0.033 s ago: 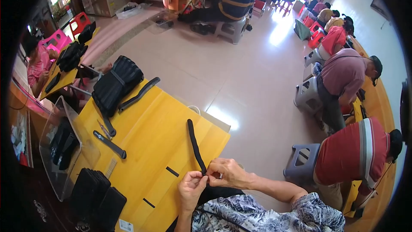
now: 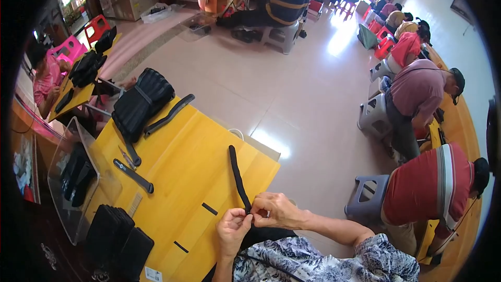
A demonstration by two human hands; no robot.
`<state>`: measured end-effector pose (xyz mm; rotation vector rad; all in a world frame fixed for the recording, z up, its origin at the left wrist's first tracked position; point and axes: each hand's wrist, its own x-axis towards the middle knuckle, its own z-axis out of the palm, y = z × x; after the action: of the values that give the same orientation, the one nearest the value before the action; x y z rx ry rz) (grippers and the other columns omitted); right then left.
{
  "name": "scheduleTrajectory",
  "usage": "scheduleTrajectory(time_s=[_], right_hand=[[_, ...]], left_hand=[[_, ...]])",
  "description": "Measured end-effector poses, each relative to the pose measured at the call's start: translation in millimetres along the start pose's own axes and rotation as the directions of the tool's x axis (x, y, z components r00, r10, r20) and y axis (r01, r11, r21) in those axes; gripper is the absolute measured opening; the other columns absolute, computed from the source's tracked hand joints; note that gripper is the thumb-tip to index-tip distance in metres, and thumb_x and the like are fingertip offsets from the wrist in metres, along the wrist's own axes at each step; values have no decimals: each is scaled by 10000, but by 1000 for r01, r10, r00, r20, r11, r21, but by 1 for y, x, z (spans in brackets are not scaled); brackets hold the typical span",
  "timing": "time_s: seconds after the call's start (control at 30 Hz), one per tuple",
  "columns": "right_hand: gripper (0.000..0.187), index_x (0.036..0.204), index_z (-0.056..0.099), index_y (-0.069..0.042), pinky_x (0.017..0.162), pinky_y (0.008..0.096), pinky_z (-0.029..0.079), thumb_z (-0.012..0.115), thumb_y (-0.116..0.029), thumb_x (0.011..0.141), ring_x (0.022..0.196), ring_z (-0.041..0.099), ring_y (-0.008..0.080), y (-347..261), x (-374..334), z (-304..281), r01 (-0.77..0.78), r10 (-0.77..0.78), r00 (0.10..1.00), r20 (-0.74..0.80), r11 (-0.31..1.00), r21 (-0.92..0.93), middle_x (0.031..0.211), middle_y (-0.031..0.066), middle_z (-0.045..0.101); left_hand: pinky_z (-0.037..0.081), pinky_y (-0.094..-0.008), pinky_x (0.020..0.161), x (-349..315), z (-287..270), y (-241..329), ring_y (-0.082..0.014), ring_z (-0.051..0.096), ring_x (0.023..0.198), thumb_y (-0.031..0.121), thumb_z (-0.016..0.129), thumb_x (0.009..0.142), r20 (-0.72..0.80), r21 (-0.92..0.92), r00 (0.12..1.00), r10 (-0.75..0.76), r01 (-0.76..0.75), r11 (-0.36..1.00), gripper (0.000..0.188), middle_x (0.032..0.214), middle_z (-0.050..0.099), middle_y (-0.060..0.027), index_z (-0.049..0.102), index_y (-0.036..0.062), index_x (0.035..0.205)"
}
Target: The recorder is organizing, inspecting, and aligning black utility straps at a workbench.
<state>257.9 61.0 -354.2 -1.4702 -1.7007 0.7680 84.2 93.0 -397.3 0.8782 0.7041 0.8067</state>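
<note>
A long narrow black strap stretches away from me over the right part of the yellow table. Its near end is pinched between the fingertips of my left hand and my right hand, which meet at the table's near right side. The fingers cover that end, so its detail is hidden. Two short black strips lie on the wood, left of my left hand. Farther left rests a black strap with a rounded end, with a slim pen-like tool beyond it.
A banded bundle of black straps and a loose curved strap lie at the far left corner. A clear plastic bin with black pieces leans at the left. Black stacked pieces sit near left. People on stools work along the right.
</note>
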Motion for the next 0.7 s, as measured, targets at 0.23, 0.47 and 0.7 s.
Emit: scheduleTrajectory(time_s=[0.23,0.47,0.7], right_hand=[[141,750,550,-26,528,314,448,665,-104,734,582,564,201,4,8,-1,-77,68,992,108,994,81,662,78,559],[220,829,583,-20,578,323,493,694,-210,838,661,612,194,-4,16,-11,-36,10,991,132,980,195,753,74,604],[225,888,583,-6,612,315,474,644,-223,886,740,622,209,-8,18,-24,-170,92,959,267,942,288,776,85,610]], left_hand=[[472,-166,689,3,-3,-5,-59,596,771,-74,622,842,19,80,999,36,-37,996,198,884,612,-27,545,-4,1012],[475,-184,698,6,-2,3,-75,600,767,-9,624,874,-73,-78,997,32,-37,996,160,872,614,-26,544,2,1012],[514,-237,762,6,3,16,-145,644,795,-1,608,887,9,-123,1000,4,-3,992,139,892,646,-92,538,-11,1006]])
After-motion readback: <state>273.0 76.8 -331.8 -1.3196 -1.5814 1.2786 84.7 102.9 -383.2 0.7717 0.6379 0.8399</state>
